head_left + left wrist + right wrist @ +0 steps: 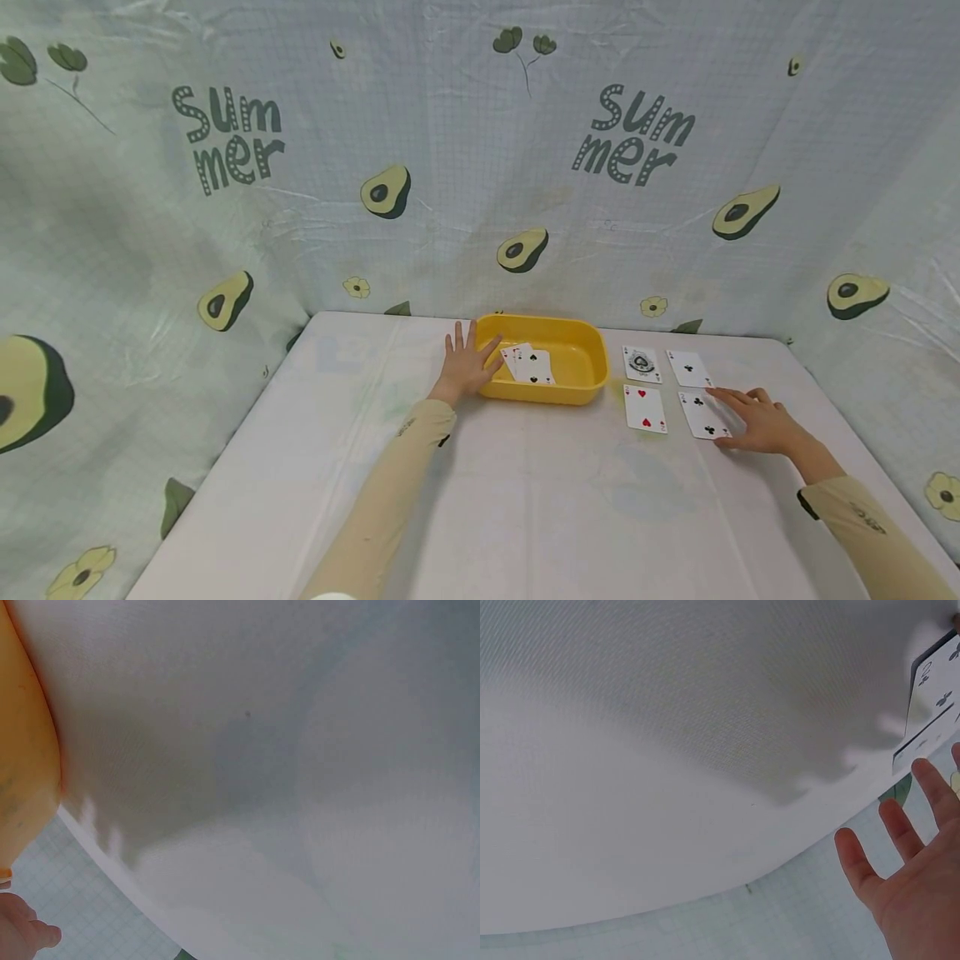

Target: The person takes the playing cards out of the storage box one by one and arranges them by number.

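My left hand [465,367] lies at the left rim of a yellow plastic tray [573,393], its fingers spread over that side. Inside the tray, toward the left, are overlapping playing cards [536,367], the top one with black pips. On the right, my right hand [761,423] reaches to the two of clubs [703,413]. Its index fingertip is at the card's upper right corner and the thumb at the lower right one. In the right wrist view the other fingers [901,829] are spread and hold nothing.
Beside the two of clubs lies the two of hearts [645,409]. Behind them are an ace with a large ornate black pip [642,365] and the ace of clubs [688,369]. A pale cloth covers the table [525,500]; an avocado-print curtain [450,108] stands behind and at both sides.
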`<state>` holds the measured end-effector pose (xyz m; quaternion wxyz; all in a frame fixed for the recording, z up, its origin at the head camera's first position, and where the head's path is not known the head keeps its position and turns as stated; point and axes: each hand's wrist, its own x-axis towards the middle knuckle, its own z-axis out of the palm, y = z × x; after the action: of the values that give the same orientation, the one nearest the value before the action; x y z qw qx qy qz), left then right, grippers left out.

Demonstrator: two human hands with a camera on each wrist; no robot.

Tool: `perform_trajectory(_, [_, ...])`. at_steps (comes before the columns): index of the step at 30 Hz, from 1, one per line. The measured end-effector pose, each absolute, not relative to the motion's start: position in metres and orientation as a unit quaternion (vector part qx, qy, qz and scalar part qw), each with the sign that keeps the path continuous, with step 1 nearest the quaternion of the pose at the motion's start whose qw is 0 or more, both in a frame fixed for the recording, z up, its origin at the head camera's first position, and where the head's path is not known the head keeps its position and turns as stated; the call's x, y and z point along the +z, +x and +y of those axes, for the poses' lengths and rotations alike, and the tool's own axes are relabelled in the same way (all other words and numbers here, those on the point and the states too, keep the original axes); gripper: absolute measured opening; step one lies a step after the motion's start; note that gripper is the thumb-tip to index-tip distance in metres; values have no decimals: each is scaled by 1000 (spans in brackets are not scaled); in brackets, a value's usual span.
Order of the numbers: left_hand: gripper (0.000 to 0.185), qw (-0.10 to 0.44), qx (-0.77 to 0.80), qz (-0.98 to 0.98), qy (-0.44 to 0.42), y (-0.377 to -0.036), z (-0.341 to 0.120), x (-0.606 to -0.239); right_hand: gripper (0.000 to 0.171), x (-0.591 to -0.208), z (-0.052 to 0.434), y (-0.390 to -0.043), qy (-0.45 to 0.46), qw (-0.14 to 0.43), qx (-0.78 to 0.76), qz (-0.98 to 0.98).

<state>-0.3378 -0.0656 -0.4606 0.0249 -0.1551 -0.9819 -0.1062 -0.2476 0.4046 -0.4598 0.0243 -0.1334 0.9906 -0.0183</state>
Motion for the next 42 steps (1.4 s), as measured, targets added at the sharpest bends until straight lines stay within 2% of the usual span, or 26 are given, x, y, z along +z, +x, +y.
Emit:
perform_trajectory(18, [51,23,-109,-981,-161,-337,-65,-459,78,-452,397,-253,-132,11,-33,991])
perform_trajectory(28, [51,19,-108,-981,-158,-335,-64,-457,69,-437,366,-262,-172,-14,-29,985])
perform_trajectory(42, [51,21,-110,-981,-159,-335,-66,-456,68,-430,326,-282,-221,-30,-35,974])
